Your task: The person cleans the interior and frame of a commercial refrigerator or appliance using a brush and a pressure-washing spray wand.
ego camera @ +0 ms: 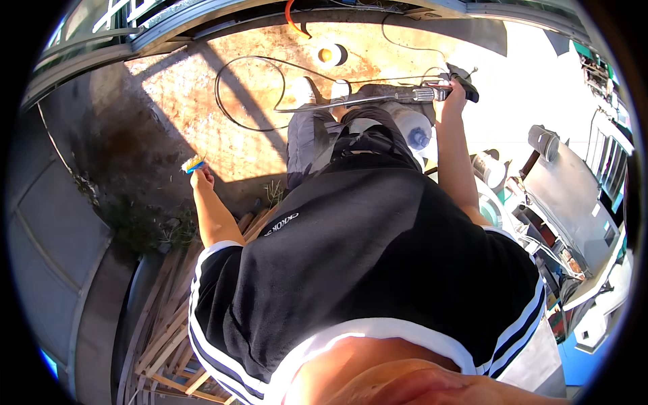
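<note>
My left hand (202,176), out at the left, is closed around a scrub brush (193,165) with a blue back and pale yellow bristles. At the upper right my right hand (456,95) grips a tool (430,94) with a ribbed clear-and-grey section and a dark body, seemingly a spray gun. A long thin metal rod (324,107) runs from it to the left, across my shins. A thin dark hose (216,91) loops over the ground beyond my feet. Near my right leg lies a large translucent plastic bottle (412,126) with a blue cap.
Ahead on the stained concrete stand a white round container (329,54) and an orange hose (295,25). Wooden slats (167,349) lie at the lower left, by weeds (147,228). To the right are a white bucket (488,169), a grey container (544,142) and a metal sheet (572,197).
</note>
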